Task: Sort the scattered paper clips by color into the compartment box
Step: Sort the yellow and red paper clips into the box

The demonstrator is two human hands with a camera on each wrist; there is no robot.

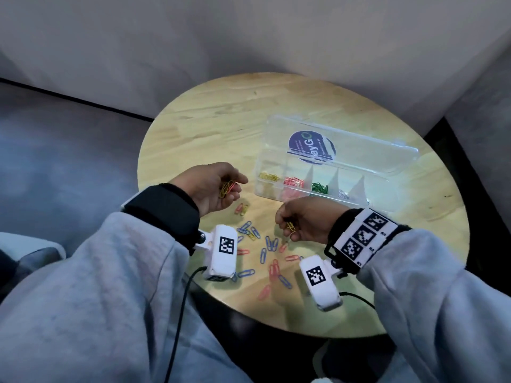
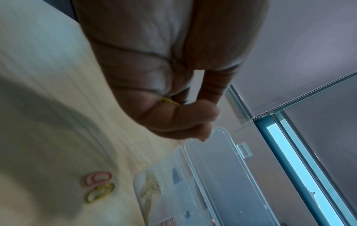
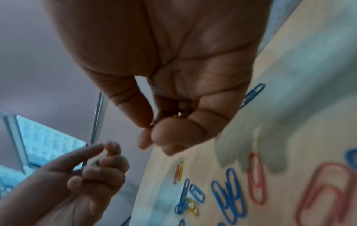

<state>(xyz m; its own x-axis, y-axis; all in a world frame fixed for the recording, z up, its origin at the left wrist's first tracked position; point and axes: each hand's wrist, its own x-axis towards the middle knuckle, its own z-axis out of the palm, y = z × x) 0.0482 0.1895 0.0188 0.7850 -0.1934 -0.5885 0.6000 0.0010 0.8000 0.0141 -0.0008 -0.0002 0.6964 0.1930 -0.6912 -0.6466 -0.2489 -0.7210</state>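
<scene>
Several blue, red and yellow paper clips (image 1: 269, 254) lie scattered on the near part of the round wooden table (image 1: 210, 111). A clear compartment box (image 1: 356, 199) stands open at centre right, with yellow clips (image 1: 268, 176), red clips (image 1: 293, 181), green clips (image 1: 320, 188) and white clips (image 1: 343, 194) in separate compartments. My left hand (image 1: 218, 189) hovers left of the box and cups a bunch of yellow clips (image 1: 227, 188). My right hand (image 1: 300, 223) hangs over the pile and pinches a yellow clip (image 1: 291, 226); the same clip (image 3: 176, 117) peeks between its fingers.
The box's clear lid (image 1: 343, 142) with a blue round sticker lies open behind it. A red clip (image 2: 98, 178) and a yellow clip (image 2: 99, 193) lie near the box's left end. Grey sofa cushions surround the table. White wrist cameras (image 1: 222, 252) with cables hang over the near edge.
</scene>
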